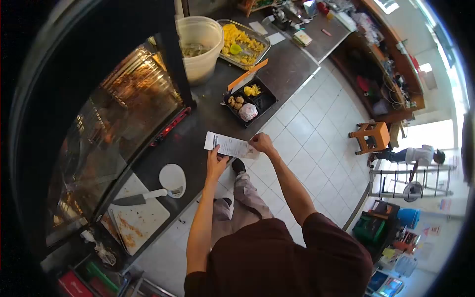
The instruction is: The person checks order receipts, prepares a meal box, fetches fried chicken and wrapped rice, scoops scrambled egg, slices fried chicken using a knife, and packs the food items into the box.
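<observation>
A white printed receipt is stretched between my two hands over the counter's front edge. My left hand holds its left part, with fingers lying over the paper. At the right end my right hand pinches the slip between thumb and fingers. Just beyond the paper sits a black compartment food tray with its orange-edged lid raised. Inside it are yellow pieces, brown round pieces and a wrapped round item.
Left of me, a knife lies across a stained white cutting board, near a small scale. A glass warming case borders the counter. Farther back stand a white bucket and a metal tray of yellow food. A person is beside a ladder.
</observation>
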Available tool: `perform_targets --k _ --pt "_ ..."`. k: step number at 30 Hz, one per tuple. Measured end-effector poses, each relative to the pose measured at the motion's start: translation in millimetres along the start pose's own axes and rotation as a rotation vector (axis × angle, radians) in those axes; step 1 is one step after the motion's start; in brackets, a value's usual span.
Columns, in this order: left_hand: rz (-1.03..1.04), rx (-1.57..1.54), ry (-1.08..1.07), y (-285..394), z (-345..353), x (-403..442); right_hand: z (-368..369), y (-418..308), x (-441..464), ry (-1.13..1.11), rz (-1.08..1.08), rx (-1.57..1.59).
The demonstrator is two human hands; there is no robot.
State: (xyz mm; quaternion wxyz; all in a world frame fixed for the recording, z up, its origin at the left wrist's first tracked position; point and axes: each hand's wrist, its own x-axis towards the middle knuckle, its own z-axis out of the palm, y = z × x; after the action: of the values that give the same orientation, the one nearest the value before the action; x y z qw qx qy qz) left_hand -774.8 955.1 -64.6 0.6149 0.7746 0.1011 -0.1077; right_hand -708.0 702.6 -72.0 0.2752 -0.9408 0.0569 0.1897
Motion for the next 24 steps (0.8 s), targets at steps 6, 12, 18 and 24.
perform_targets --k 6,12,18,24 --pt "0.122 0.275 0.1 -20 63 68 -30 31 61 0.043 0.169 -0.127" --pt "0.096 0.451 0.07 11 61 89 -66 24 59 0.095 0.057 0.122" --pt "0.218 0.274 0.369 21 3 -47 -62 74 -32 0.485 -0.065 0.069" --pt "-0.359 0.047 0.959 -69 -137 -241 24 -29 -84 -0.388 -0.134 0.344"
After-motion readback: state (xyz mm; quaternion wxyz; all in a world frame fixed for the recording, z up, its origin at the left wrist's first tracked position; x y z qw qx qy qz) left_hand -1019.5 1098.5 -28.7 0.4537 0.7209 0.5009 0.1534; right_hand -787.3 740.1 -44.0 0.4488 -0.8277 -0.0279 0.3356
